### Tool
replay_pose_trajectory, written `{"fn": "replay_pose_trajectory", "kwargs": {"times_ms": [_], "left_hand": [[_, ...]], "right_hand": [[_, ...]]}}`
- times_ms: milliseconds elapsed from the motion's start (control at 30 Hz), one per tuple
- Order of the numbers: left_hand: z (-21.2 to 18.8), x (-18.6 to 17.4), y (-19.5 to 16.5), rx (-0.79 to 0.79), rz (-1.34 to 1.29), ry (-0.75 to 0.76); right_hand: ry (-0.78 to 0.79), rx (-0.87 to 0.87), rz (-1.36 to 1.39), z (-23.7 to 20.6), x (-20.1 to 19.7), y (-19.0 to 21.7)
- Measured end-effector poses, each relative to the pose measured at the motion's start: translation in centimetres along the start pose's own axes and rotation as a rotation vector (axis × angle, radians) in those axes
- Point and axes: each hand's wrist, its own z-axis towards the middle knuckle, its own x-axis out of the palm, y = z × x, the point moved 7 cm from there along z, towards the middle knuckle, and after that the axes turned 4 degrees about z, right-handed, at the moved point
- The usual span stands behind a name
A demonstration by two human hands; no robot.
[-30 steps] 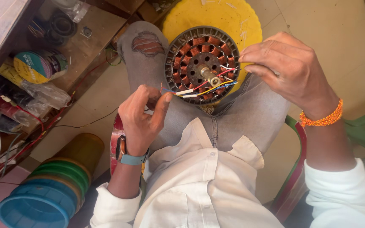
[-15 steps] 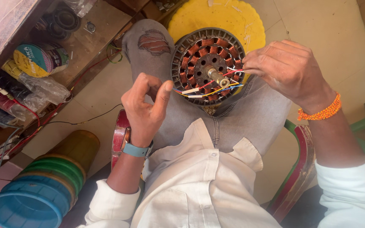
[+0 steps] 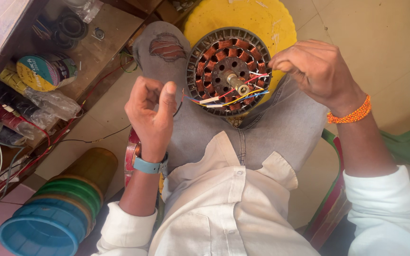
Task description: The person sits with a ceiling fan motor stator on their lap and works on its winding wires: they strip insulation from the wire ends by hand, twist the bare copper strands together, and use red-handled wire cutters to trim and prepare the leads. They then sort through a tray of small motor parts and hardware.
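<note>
A round motor stator [image 3: 214,57] with copper windings and a metal shaft rests on my knees, its face turned up to me. Coloured wires [image 3: 224,98] in red, yellow, blue and white fan out from its lower edge. My right hand [image 3: 319,71] pinches the stator's right rim, where a red wire ends. My left hand [image 3: 152,111] is lifted just left of the stator, its fingers curled in with nothing visible in them. Its thumb is close to the wire ends but apart from them. It wears a blue wristband.
A yellow round stool [image 3: 252,19] stands under and beyond the stator. At the left is a wooden shelf [image 3: 105,42] with a tape roll [image 3: 39,73], bagged parts and loose cables. A stack of coloured tubs [image 3: 48,213] lies at lower left. A green chair frame [image 3: 404,142] is at the right.
The stator has tipped up so its face shows more fully. My left hand has come off the wires and drawn back to the left, curling shut. My right hand stays at the rim.
</note>
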Motion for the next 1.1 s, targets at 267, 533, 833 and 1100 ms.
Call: {"fn": "replay_pose_trajectory", "kwargs": {"times_ms": [267,533,833,1100], "left_hand": [[0.4,-0.2,1.6,-0.143,-0.203,-0.018],[0.4,-0.1,2.0,-0.148,-0.289,-0.045],[0.5,-0.1,1.7,-0.100,-0.249,-0.043],[0.4,0.0,1.4,-0.104,-0.231,-0.043]], "right_hand": [[-0.140,0.039,0.059,-1.7,-1.4,1.1],[-0.055,0.055,0.040,-1.2,-1.8,3.8],[0.106,0.051,0.080,0.8,-0.3,2.7],[0.181,0.067,0.119,0.6,-0.2,1.7]]}}
